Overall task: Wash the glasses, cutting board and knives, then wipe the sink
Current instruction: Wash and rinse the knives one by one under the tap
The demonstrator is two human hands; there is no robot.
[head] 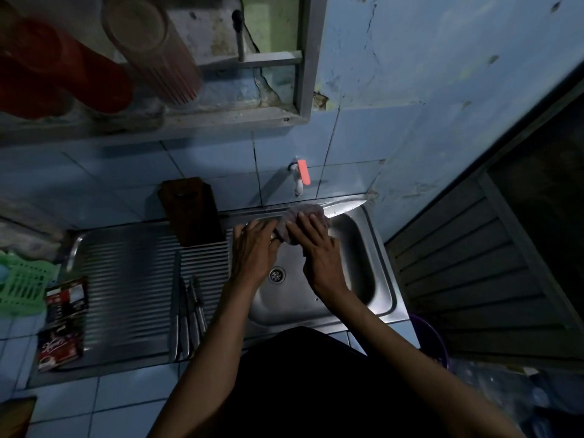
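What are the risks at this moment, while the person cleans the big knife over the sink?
1. The right hand presses a cloth against the blade of the large knife; a slip might cut the fingers.
2. The left hand holds the knife near the handle; if wet, it may drop into the sink.
3. Three knives lie near the left forearm on the drainboard; an elbow could knock them.

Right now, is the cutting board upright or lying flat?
Upright: the cutting board stands on the drainboard, leaning against the tiled wall.
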